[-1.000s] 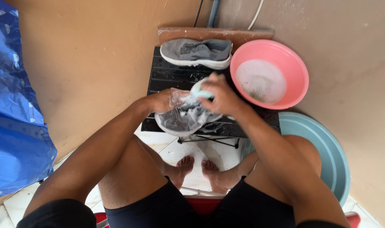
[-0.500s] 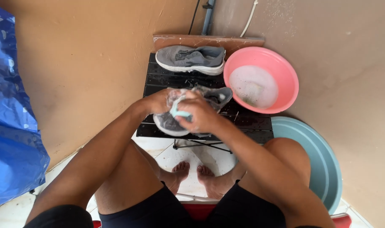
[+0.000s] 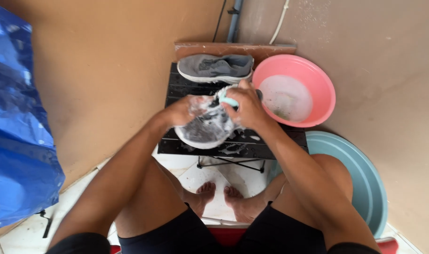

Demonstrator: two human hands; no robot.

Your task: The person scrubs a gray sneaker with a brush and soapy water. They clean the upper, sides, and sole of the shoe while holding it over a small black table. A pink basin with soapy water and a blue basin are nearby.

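From the head view, our left hand [image 3: 184, 110] grasps the soapy shoe [image 3: 202, 129], which rests on the black rack [image 3: 271, 141]. Our right hand [image 3: 246, 106] is clenched around a teal brush [image 3: 227, 99] pressed to the shoe. A second shoe [image 3: 215, 68] lies behind, beside the pink basin [image 3: 318, 80].

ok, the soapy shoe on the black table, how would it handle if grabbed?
Probably slippery: the soapy shoe is covered in white foam. Likely heavier than it looks, since the fabric seems soaked. The upper probably gives under the left hand; the sole looks stiffer.
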